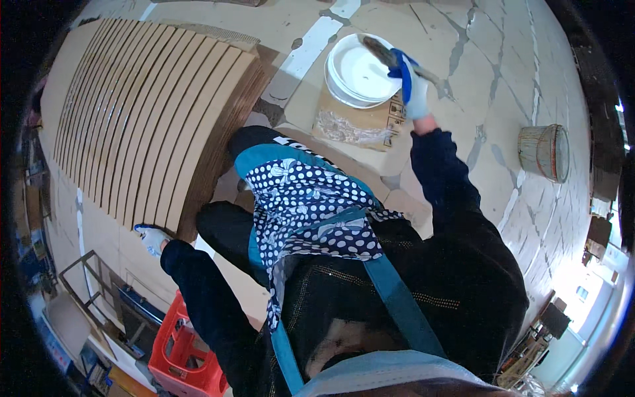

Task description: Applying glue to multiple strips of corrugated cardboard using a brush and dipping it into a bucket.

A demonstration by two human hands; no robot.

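Your right hand (pixel 411 85) is closed around the brush (pixel 378 49), its head over the upper-right rim of the white bucket (pixel 339 91). Your left hand (pixel 153 239) is at the near edge of the cardboard stack (pixel 149 116), left of the bucket; its finger grip can't be told. The boards are already fanned into overlapping strips with the brush off them; how many are finished or left doesn't show. Print on the cardboard sheet (pixel 370 137) beneath the bucket is too small to read.
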